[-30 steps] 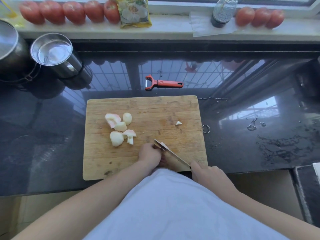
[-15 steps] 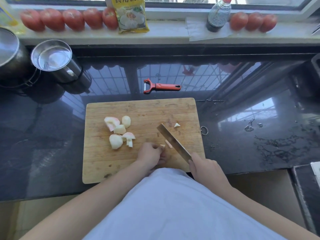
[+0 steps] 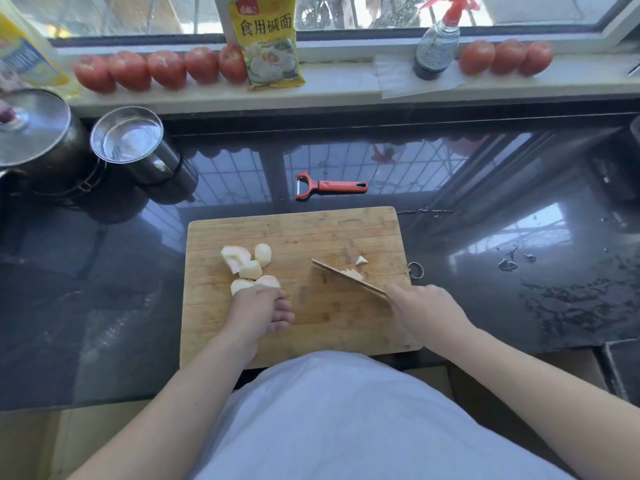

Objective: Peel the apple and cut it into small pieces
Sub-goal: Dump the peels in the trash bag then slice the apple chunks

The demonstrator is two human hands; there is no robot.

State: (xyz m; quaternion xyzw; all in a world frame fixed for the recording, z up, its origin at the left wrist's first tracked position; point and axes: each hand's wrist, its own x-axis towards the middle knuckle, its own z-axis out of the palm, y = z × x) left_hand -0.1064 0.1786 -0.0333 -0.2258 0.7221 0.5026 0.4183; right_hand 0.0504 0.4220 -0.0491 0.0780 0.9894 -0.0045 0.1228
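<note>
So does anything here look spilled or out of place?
Mostly tidy. Wet splashes and smears mark the dark counter right of the cutting board. One small apple bit lies apart from the apple pieces, beyond the knife.

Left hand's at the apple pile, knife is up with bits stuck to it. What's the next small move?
Probably draw one chunk from the pile toward the board's bare middle. The left hand already touches it, the chunks look large, and the knife in the right hand is beside that spot.
</note>
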